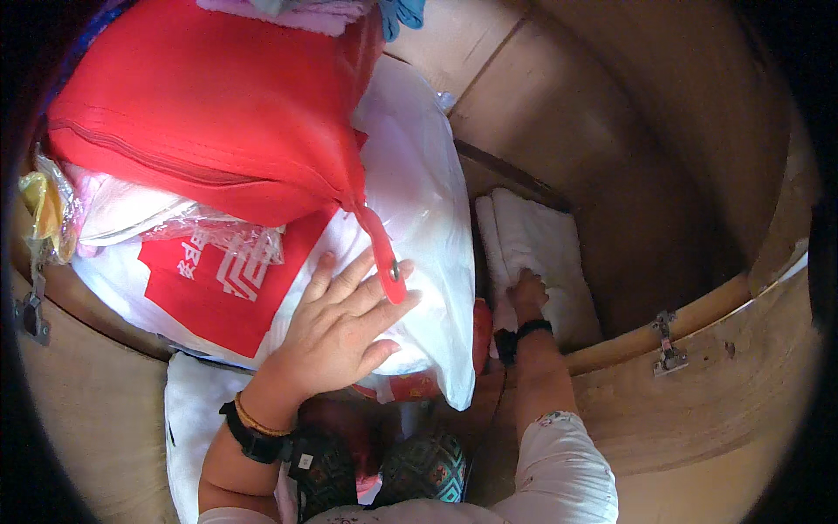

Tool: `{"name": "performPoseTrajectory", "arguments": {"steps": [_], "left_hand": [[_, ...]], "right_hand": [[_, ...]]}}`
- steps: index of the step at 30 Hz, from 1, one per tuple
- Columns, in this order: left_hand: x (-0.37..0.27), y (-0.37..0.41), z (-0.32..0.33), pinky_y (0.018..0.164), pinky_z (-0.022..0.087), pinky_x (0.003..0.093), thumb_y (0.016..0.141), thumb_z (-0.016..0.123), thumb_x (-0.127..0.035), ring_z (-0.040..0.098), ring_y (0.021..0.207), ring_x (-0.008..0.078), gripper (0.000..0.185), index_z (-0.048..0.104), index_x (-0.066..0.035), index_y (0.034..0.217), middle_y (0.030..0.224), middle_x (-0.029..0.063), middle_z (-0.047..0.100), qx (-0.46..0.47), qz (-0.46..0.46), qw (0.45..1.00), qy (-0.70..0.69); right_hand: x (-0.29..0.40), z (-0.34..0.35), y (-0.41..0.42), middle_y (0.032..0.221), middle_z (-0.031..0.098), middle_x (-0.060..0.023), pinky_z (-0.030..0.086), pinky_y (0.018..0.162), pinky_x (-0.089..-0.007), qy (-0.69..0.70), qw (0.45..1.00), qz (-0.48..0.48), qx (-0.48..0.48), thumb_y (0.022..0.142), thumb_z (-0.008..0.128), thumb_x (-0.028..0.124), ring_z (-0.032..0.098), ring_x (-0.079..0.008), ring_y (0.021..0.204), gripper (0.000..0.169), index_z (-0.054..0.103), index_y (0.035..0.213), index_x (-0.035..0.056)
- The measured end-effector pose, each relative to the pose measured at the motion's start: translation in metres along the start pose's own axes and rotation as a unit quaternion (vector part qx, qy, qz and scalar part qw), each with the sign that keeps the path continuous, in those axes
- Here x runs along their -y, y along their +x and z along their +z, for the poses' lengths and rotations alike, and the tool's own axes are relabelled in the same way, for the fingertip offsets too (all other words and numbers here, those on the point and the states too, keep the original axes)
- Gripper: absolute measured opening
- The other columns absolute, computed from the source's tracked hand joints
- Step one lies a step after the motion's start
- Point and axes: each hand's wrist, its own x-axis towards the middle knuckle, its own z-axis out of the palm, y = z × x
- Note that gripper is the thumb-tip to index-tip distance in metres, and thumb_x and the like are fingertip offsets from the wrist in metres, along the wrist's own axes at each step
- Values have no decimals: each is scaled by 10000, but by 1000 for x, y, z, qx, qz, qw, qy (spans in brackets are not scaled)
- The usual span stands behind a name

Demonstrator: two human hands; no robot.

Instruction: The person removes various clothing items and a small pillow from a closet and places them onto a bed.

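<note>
My left hand (347, 314) lies with fingers apart on a bulging white plastic bag (419, 190). A red strap (383, 255) with a metal eyelet hangs from a large red zippered fabric bag (216, 98) and crosses its fingertips. Beside the plastic bag, on the right, a folded white towel (543, 242) lies inside the wooden cabinet. My right hand (528, 293) reaches down onto this towel with its fingers bent; whether they grip the cloth is hidden. A red printed panel with white writing (216, 288) shows on the plastic bag.
Wooden cabinet doors (694, 419) stand open, with a metal hinge (669, 347) at right. Pink cloth (308, 14) lies atop the red bag. A clear-wrapped yellow item (44, 206) hangs at left. White fabric (196, 419) sits below the bags, near my patterned footwear (425, 465).
</note>
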Motion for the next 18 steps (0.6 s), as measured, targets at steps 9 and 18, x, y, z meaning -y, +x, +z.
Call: {"name": "performPoseTrajectory", "arguments": {"steps": [9,18], "left_hand": [[1,0,-1,968,275,441,625,679,-238,350,1210,316,509,557,-160,1113,1280,45,422,-16,9,1000,14],[2,-1,1,1002,206,448,627,681,-232,321,1229,294,536,532,-172,1138,1286,38,412,-4,12,1000,1]], "right_hand": [[38,-1,-3,1380,217,-138,335,831,-628,-94,995,-19,7,754,567,454,238,-372,1236,586,409,1252,186],[-28,40,59,1066,540,-196,433,831,-475,99,995,4,6,782,535,363,532,-358,976,370,574,999,65]]}}
